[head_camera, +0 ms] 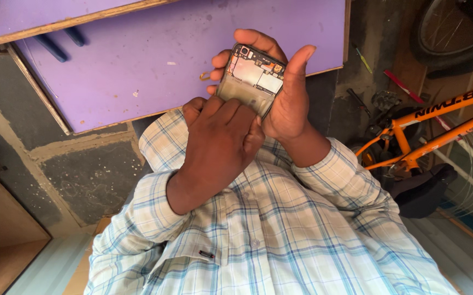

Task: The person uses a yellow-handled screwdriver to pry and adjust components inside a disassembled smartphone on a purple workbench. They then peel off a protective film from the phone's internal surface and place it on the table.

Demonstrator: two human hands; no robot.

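Phone (253,79) with its back cover off, circuit board and camera module showing, is held up in the air in front of the checked shirt (280,235), just before the edge of the purple surface (138,65). The right hand (291,109) has it in a closed grip: fingers behind the body, thumb standing straight along the right edge. The left hand (220,136) lies over the lower half, its fingers curled down and pressing on the open inside; what the fingertips touch is hidden by the hand itself.

I judge the step in hand to be work with the fingertips on the lower part of the opened phone. This calls for a steady right grip and light pressure near the bare board.

A small golden pin (206,76) lies on the surface, near the phone. An orange bicycle (433,125) stands to the right.
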